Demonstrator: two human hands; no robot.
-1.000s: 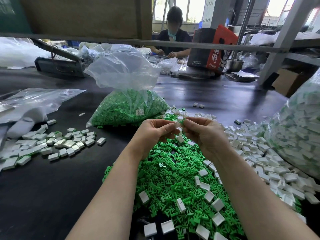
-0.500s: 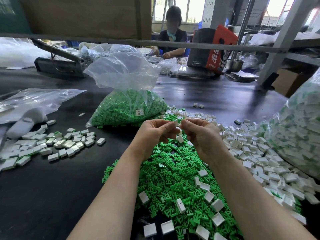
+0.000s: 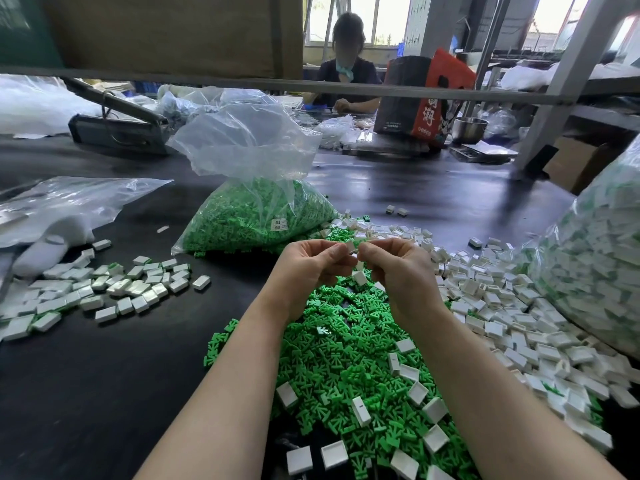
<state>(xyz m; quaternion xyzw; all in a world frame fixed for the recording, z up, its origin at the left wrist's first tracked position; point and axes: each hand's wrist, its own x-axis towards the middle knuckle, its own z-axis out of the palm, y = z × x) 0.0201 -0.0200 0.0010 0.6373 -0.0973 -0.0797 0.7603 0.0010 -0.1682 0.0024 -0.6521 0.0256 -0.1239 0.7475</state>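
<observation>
My left hand and my right hand meet fingertip to fingertip above a heap of small green plastic pieces. Between the fingertips both hands pinch a small white rectangular cap; whether a green piece sits in it is hidden by the fingers. Loose white caps spread to the right of the green heap. A row of finished white-and-green caps lies on the black table to the left.
A clear bag of green pieces stands behind my hands. A big bag of white caps fills the right edge. Flat plastic bags lie at far left. A person sits across, beyond a metal bar.
Both hands stay together over the green heap, shifting only slightly; the fingertips have closed tighter around the white cap.
</observation>
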